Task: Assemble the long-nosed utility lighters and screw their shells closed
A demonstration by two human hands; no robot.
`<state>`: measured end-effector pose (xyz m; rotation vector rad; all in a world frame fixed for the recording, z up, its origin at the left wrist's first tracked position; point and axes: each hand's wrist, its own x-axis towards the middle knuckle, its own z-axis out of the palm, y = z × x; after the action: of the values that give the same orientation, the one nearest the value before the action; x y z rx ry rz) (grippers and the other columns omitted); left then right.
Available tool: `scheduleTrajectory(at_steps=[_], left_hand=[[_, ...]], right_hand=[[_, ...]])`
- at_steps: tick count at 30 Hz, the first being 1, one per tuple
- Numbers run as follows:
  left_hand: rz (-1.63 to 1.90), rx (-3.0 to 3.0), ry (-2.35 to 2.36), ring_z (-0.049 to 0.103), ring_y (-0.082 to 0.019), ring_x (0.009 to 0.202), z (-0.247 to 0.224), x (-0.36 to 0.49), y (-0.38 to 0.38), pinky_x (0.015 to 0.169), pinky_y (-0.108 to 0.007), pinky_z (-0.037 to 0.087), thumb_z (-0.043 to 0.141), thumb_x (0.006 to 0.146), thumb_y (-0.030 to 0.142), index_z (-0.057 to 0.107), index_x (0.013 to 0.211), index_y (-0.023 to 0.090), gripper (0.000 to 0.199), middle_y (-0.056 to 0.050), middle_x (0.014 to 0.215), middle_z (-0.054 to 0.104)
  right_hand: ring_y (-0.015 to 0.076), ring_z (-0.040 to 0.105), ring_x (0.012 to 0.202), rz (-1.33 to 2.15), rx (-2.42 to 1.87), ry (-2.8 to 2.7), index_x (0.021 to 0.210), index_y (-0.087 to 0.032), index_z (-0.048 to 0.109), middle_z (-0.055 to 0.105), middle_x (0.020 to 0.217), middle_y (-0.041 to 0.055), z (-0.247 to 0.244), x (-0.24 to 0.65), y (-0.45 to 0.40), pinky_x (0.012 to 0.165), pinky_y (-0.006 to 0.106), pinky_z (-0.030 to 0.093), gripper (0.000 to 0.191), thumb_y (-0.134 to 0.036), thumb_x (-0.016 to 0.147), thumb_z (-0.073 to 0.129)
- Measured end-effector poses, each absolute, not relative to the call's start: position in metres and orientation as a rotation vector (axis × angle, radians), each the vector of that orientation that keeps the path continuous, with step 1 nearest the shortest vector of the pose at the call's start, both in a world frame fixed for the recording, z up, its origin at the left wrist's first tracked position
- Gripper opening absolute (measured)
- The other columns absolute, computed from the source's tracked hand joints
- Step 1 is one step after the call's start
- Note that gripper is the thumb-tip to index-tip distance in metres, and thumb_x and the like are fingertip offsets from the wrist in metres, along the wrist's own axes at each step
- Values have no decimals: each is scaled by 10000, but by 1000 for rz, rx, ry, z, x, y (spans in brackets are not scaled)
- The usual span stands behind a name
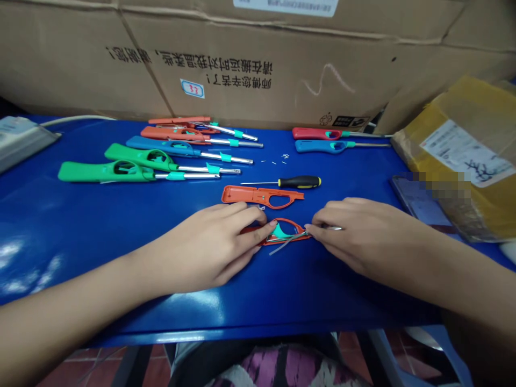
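Note:
An orange lighter handle half (296,221) lies on the table in front of me, its inside facing up. My left hand (226,244) grips its rear end, the fingertips against a green trigger (281,232). At the front end, my right hand (355,231) pinches the handle where the thin parts run; a short bit of metal (334,228) shows by its fingers. A thin clear strip (278,249) sticks out below the handle. Just beyond lies the matching orange cover half (258,194). The parts beneath my fingers are hidden.
A screwdriver (300,183) lies behind the cover, with tiny white pieces (274,163) farther back. Several long lighters (133,156) are at the left. A red lighter (314,133) and a blue lighter (320,145) lie back right. Cardboard (226,37) stands behind; a taped package (463,156) is right.

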<state>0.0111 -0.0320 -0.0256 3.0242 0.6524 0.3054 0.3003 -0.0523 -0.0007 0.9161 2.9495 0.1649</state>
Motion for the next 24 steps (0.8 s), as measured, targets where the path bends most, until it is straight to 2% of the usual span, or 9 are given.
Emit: scheduleTrajectory(at_steps=[2, 6, 11, 18, 21, 24], left_hand=[[311, 3026, 654, 650, -266, 963, -26, 11, -32, 811, -410, 587, 480, 1000, 233, 610, 1366, 144, 399, -144, 1146, 633], [310, 3011, 652, 647, -270, 1003, -25, 11, -33, 840, -409, 580, 477, 1005, 237, 602, 1377, 157, 401, -146, 1165, 632], [311, 3000, 641, 635, -259, 952, -25, 13, -31, 802, -400, 573, 474, 1006, 237, 596, 1386, 163, 406, -142, 1112, 630], [326, 3000, 619, 628, -261, 979, -27, 13, -29, 823, -408, 566, 488, 999, 224, 592, 1387, 150, 408, -143, 1141, 629], [345, 3000, 621, 629, -268, 1000, -27, 14, -30, 842, -419, 566, 490, 997, 221, 596, 1379, 148, 403, -149, 1176, 631], [344, 2982, 650, 632, -271, 1008, -28, 14, -30, 845, -426, 568, 486, 998, 226, 590, 1387, 155, 409, -151, 1189, 632]], right_hand=[[215, 604, 820, 227, 928, 2865, 1028, -198, 718, 712, 991, 61, -6, 298, -59, 758, 368, 440, 210, -115, 908, 568], [246, 575, 849, 373, 973, 2823, 946, -181, 730, 695, 968, 95, -13, 288, -73, 749, 386, 411, 175, -113, 873, 586], [232, 533, 777, 258, 952, 2862, 794, -190, 714, 642, 809, 83, -3, 283, -71, 677, 366, 356, 171, -152, 896, 581], [220, 621, 890, -96, 1253, 2909, 922, -215, 740, 698, 931, 59, 15, 299, -49, 783, 359, 420, 261, -287, 997, 500], [209, 670, 860, -233, 1245, 2840, 1073, -246, 725, 733, 940, 31, 16, 301, -49, 725, 338, 436, 235, -329, 996, 519], [203, 694, 724, -199, 1194, 2772, 1226, -266, 677, 756, 861, 20, 16, 301, -56, 618, 325, 409, 313, -401, 1004, 502]])
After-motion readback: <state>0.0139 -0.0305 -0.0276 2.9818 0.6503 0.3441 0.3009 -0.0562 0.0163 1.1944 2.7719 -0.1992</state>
